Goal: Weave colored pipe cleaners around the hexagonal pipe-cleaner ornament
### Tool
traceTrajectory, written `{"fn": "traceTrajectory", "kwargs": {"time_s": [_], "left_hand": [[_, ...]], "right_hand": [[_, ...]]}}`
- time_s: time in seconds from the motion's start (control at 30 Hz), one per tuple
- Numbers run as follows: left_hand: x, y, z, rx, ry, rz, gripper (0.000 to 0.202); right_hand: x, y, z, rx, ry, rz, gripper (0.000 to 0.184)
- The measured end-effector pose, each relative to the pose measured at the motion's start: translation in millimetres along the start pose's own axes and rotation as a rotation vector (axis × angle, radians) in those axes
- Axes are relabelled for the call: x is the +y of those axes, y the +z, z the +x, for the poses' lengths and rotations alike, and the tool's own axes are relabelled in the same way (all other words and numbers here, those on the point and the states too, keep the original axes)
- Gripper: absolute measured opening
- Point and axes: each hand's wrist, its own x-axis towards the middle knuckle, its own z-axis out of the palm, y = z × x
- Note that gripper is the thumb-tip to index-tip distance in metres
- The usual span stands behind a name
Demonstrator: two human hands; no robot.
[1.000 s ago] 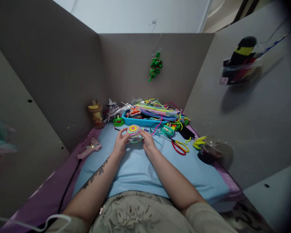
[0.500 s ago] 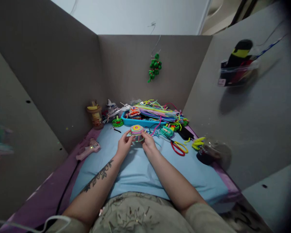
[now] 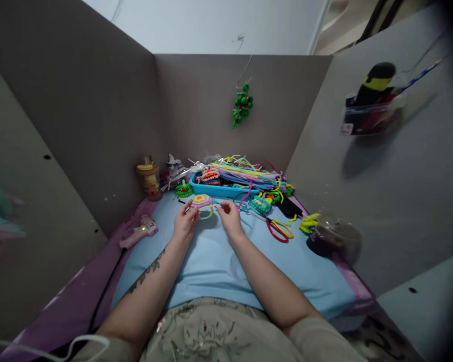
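My left hand pinches a small round woven piece of pink, yellow and green pipe cleaners, held just above the light blue mat. My right hand is closed on a thin strand that runs off the right side of that piece. The two hands are a short way apart, with the woven piece nearer the left one.
A blue tray heaped with coloured pipe cleaners stands behind the hands. Red-and-yellow scissors lie to the right, a pink glue gun to the left, a small jar at the back left. Grey partition walls enclose the desk.
The woven piece has shifted left with my left hand, and my right hand has drawn away from it to the right, pulling a strand out.
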Motion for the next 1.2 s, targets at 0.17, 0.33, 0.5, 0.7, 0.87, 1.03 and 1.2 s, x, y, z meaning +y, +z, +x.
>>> {"fn": "traceTrajectory", "kwargs": {"time_s": [0.17, 0.33, 0.5, 0.7, 0.87, 1.03, 1.2], "left_hand": [[1, 0.9, -3, -0.023, -0.030, -0.005, 0.057], [3, 3.2, -5, -0.039, -0.066, 0.012, 0.060], [2, 5.7, -6, -0.064, -0.016, 0.033, 0.060], [0, 5.2, -4, -0.065, 0.047, 0.063, 0.061], [0, 7.0, -6, -0.062, 0.046, 0.042, 0.062], [-1, 9.0, -9, -0.080, 0.027, 0.030, 0.060], [-6, 9.3, -7, -0.104, 0.047, 0.047, 0.060]], "right_hand": [[-3, -7, 5, -0.097, -0.273, -0.272, 0.021], [-2, -4, 3, -0.171, -0.391, -0.372, 0.021], [-7, -7, 1, -0.111, -0.437, -0.335, 0.019], [-14, -8, -1, -0.079, -0.465, -0.243, 0.018], [-16, -1, -3, -0.075, -0.270, -0.128, 0.014], [-9, 6, -2, -0.033, -0.006, 0.026, 0.015], [-4, 10, -2, 0.028, 0.116, 0.154, 0.017]]}}
